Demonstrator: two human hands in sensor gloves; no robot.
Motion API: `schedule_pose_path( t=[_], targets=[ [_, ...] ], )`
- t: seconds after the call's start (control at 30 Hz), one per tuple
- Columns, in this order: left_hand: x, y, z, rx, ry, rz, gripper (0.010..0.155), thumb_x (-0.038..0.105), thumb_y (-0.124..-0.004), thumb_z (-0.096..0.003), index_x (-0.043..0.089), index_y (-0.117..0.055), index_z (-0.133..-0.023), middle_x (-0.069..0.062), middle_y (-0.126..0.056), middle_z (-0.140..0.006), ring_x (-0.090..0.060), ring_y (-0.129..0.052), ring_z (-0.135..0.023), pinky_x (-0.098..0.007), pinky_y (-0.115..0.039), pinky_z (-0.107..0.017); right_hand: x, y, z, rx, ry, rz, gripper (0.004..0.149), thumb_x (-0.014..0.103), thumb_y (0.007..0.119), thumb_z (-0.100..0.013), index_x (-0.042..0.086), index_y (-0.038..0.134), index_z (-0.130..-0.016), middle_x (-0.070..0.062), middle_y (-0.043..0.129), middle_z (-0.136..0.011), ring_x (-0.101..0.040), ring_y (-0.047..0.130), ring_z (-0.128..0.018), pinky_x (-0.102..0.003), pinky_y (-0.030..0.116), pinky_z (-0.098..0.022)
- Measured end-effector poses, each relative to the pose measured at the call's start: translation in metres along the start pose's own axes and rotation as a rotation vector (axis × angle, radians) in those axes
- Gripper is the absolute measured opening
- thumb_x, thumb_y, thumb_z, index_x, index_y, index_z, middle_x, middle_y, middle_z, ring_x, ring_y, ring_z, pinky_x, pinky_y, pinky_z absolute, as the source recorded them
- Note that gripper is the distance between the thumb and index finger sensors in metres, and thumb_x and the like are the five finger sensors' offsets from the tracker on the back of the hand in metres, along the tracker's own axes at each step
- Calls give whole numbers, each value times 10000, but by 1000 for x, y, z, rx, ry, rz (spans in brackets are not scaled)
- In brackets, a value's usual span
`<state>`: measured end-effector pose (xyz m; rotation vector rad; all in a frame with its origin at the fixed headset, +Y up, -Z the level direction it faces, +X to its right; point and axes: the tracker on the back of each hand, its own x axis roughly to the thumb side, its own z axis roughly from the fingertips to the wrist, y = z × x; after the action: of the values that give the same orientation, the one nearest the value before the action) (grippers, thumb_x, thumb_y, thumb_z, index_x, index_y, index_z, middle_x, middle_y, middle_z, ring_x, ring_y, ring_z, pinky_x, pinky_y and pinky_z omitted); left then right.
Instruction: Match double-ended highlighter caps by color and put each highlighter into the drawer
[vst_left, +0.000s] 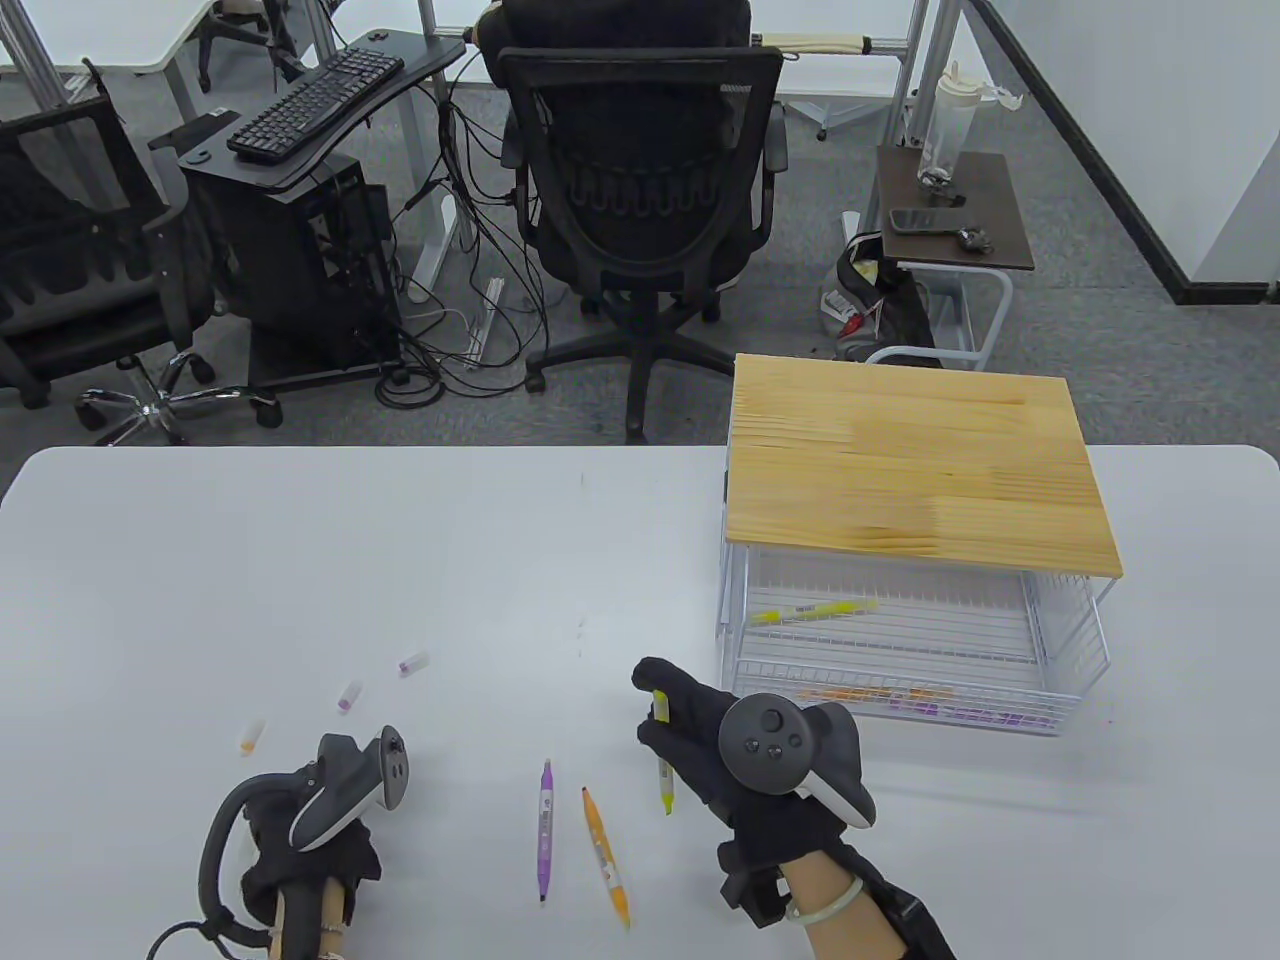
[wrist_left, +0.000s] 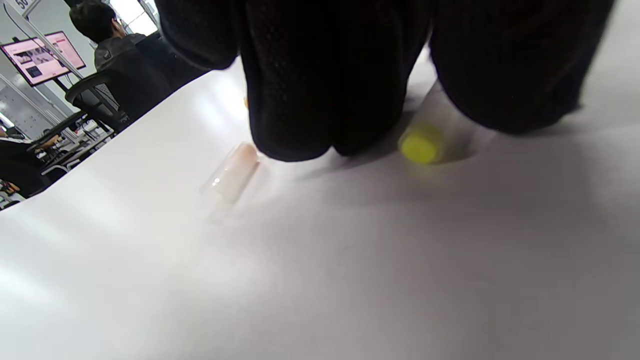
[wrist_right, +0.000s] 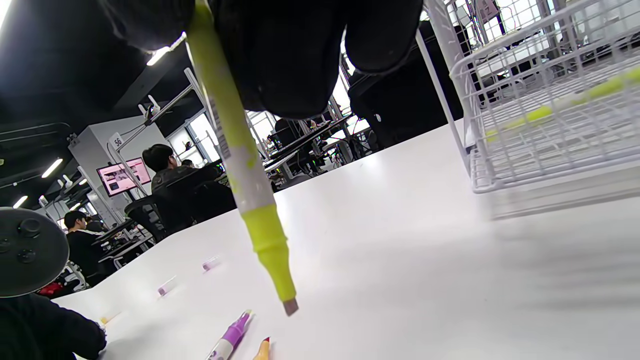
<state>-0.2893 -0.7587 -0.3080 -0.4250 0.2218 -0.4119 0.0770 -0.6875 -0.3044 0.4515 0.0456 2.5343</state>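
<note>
My right hand (vst_left: 668, 728) grips a yellow highlighter (vst_left: 664, 775), held upright above the table; its lower chisel tip (wrist_right: 290, 306) is bare. My left hand (vst_left: 320, 850) is low at the front left, and its fingers (wrist_left: 300, 100) pinch a yellow cap (wrist_left: 421, 145) on the table beside a clear orange-tinted cap (wrist_left: 232, 172). A purple highlighter (vst_left: 546, 830) and an orange highlighter (vst_left: 606, 855) lie between my hands. Two purple caps (vst_left: 413, 662) (vst_left: 349, 696) and an orange cap (vst_left: 251, 737) lie at the left. The wire drawer (vst_left: 1060, 705) stands pulled out at the right.
A wooden top (vst_left: 915, 470) covers the drawer's frame. Inside the drawer lies a yellow highlighter (vst_left: 812, 612), with orange and purple ones (vst_left: 915, 703) at its front rail. An office chair (vst_left: 640, 200) stands beyond the table's far edge.
</note>
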Motion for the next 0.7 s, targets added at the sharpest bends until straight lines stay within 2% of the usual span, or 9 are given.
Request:
schedule_pose_path(
  t=[0.33, 0.53, 0.7],
  targets=[
    [3, 0, 0, 26, 5, -6, 633, 435, -880, -327, 183, -802, -903, 24, -1008, -673, -133, -1050, -545, -472, -703, -659, -1, 13, -5, 36, 16, 32, 570, 535, 612, -667, 474, 308, -1145, 170, 734, -1022, -106, 853, -837, -444, 586, -856],
    [0, 5, 4, 46, 12, 18, 594, 444, -848, -379, 221, -779, -925, 75, -1010, -724, -113, -1042, -598, -497, -671, -679, -2, 19, -8, 63, 22, 30, 556, 541, 594, -667, 434, 333, -1146, 167, 755, -1004, -94, 874, -827, -417, 594, -864],
    [2, 26, 18, 174, -23, 112, 573, 378, -774, -445, 189, -719, -983, 11, -976, -794, -183, -1015, -649, -540, -653, -673, -5, 21, -11, 88, 27, 2, 508, 547, 560, -668, 363, 406, -1116, 164, 793, -964, -81, 905, -795, -376, 621, -856]
  ],
)
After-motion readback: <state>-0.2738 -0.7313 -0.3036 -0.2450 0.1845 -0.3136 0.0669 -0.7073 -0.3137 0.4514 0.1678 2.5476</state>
